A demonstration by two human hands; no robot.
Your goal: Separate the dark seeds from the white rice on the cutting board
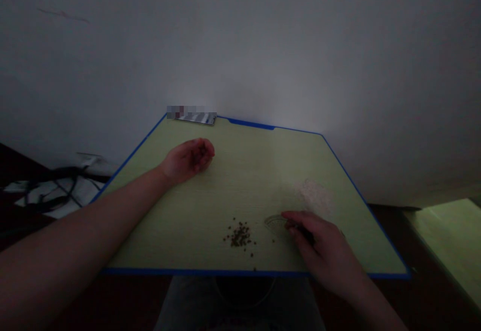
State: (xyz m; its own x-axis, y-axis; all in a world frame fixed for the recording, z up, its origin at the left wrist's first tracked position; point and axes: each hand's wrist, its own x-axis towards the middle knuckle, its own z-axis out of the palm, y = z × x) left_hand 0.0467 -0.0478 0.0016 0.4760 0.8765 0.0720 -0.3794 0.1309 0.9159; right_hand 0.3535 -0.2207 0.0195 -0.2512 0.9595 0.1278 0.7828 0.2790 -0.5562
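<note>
A pale green table (248,180) with a blue edge fills the middle of a dim view, set against a plain wall. A flat striped object, perhaps a phone (197,117), lies at its far edge. A faint whitish patch of fine grains (315,195) sits on the table's right half.

The left hand (190,159) rests palm up on the far left part of the table, fingers loosely curled around what look like a few dark bits. The right hand (319,245) lies near the front edge, fingers narrowed on a small clear flat tool (274,223), seemingly a protractor, that points left.

A small heap of brown seeds (239,235) lies just left of that tool, close to the right hand and well apart from the left hand.
</note>
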